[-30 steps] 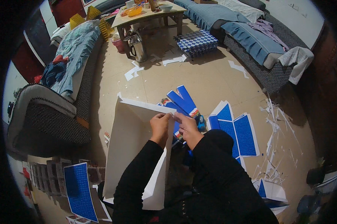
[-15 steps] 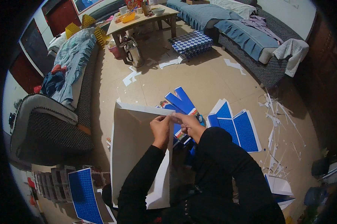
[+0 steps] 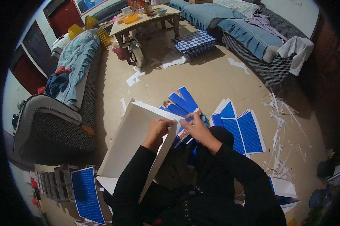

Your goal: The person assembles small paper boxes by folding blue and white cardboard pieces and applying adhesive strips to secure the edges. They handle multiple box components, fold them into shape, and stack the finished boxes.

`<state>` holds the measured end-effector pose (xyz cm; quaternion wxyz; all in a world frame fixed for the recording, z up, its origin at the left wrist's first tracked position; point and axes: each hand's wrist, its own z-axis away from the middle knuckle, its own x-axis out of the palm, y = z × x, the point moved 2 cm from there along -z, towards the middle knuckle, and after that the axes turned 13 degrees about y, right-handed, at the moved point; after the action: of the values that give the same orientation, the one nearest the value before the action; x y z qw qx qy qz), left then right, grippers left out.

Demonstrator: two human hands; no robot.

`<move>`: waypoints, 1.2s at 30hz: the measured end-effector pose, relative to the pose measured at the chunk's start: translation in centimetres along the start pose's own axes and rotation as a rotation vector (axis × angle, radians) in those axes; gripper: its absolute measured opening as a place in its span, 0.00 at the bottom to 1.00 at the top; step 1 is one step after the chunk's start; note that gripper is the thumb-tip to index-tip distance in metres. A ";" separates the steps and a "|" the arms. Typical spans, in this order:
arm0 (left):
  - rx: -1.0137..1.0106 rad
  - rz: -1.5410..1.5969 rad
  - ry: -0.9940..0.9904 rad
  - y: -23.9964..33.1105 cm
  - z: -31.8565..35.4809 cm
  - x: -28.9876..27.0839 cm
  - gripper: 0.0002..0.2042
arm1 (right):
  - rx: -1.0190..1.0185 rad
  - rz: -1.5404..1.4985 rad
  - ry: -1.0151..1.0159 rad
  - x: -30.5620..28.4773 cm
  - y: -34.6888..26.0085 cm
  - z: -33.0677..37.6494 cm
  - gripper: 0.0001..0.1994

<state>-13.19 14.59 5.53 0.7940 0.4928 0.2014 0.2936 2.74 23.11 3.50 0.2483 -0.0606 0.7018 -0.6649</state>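
Observation:
A large white cardboard box (image 3: 126,139), its pale inside facing up, leans tilted in front of me on the left of my lap. At its far right corner, my left hand (image 3: 157,132) pinches the cardboard edge between closed fingers. Beside that same corner is my right hand (image 3: 198,130), with thumb and fingers apart and nothing seen between them. Whether its thumb touches the corner I cannot tell. Beyond the hands, several long blue printed cardboard pieces (image 3: 183,100) lie overlapping on the floor, partly hidden by the box and the right hand.
Blue-and-white folded cardboard sheets (image 3: 249,132) lie to the right, near scattered white paper strips (image 3: 277,124). Another blue panel (image 3: 88,196) stands at lower left. Sofas line both sides, the left one (image 3: 53,132) close by. A table (image 3: 147,20) and a checkered stack (image 3: 196,42) are farther off.
The box has turned and tilted, its far edge now slanting down to the right. My right hand has moved apart from my left, and its fingers have spread.

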 end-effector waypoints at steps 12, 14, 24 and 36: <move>-0.027 -0.182 -0.385 -0.2 3.6 -1.0 0.09 | 0.037 -0.105 -0.064 -1.4 0.4 3.3 0.15; 0.005 -0.259 -0.461 -0.6 3.4 -0.9 0.07 | 0.004 -0.083 -0.042 -1.8 0.0 3.8 0.18; 0.183 -0.758 -0.543 3.8 8.3 0.3 0.13 | -0.106 -0.241 -0.383 -2.9 -0.6 6.5 0.24; -0.119 -0.342 -0.376 -3.6 7.6 -2.4 0.19 | -0.073 -0.224 -0.279 -0.4 3.1 11.1 0.33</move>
<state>-9.41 6.68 5.70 0.8831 0.4499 0.1131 0.0695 8.64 13.63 0.68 0.2651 -0.2389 0.6732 -0.6477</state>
